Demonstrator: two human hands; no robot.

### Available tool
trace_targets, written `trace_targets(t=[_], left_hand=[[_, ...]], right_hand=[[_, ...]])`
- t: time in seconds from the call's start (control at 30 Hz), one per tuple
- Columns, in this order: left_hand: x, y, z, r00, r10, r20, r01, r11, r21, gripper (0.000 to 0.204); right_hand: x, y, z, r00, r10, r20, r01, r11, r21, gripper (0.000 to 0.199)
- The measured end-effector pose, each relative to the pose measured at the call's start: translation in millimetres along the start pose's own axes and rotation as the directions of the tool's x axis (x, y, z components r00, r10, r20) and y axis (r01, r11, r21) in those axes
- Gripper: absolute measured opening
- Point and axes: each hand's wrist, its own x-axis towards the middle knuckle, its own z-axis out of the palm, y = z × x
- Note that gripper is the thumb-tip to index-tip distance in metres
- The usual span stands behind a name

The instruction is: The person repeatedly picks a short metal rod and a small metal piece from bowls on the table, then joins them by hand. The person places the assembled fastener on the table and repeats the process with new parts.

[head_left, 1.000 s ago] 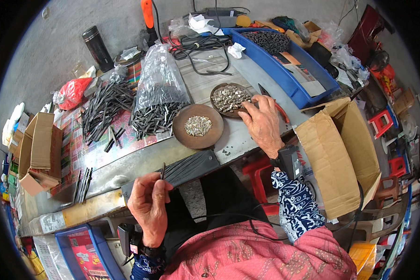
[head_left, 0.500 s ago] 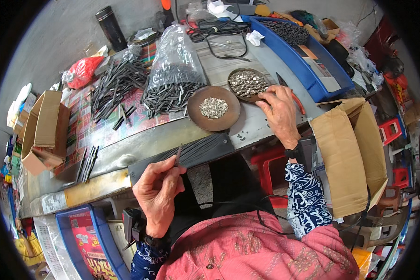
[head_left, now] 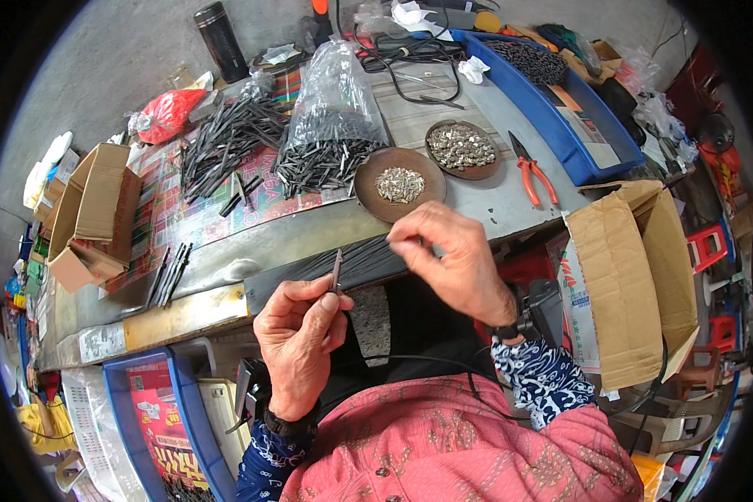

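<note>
The left hand pinches a slim dark piece between thumb and forefinger, its free end pointing to the far side, just off the near edge of the table. The right hand is to the right of it and a little farther in, back up, with thumb and forefinger drawn close together and the other fingers curled; I cannot tell whether something small sits between those tips. Below both hands' level of reach, a dark strip runs along the near edge. Just beyond the right hand is a brown dish with a small pile of short, pale metal pins; touching or almost touching it on the far right, a second dish holds rounder silvery bits. Farther right lie red-handled pliers, jaws pointing to the far side, beside a long blue tray. Left of the dishes, a clear plastic bag spills short black sticks, and a looser black heap spreads to its left. A few black rods lie at the near left, next to an open cardboard box.
</note>
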Motion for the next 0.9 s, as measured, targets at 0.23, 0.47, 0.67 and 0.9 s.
trace_targets(t=[0.23, 0.47, 0.67, 0.9], left_hand=[[-6.7, 3.4, 1.2, 1.000, 0.007, -0.003, -0.007, 1.000, -0.007, 0.014], [-11.0, 5.6, 0.4, 0.999, 0.039, -0.004, -0.039, 0.999, -0.006, 0.014], [-13.2, 4.8, -1.8, 0.998, 0.061, 0.003, -0.061, 0.998, 0.013, 0.014], [-14.0, 5.1, -3.1, 0.999, 0.046, 0.009, -0.045, 0.999, -0.028, 0.014]], right_hand=[[-3.2, -38.9, 27.3, 0.995, 0.003, 0.100, -0.031, 0.959, 0.282, 0.016], [-5.2, -44.5, 37.6, 0.998, -0.033, 0.053, 0.014, 0.946, 0.325, 0.016], [-4.1, -44.5, 40.0, 0.995, -0.080, 0.062, 0.058, 0.952, 0.301, 0.014], [-5.6, -43.7, 45.6, 0.997, -0.060, 0.045, 0.041, 0.937, 0.347, 0.015]])
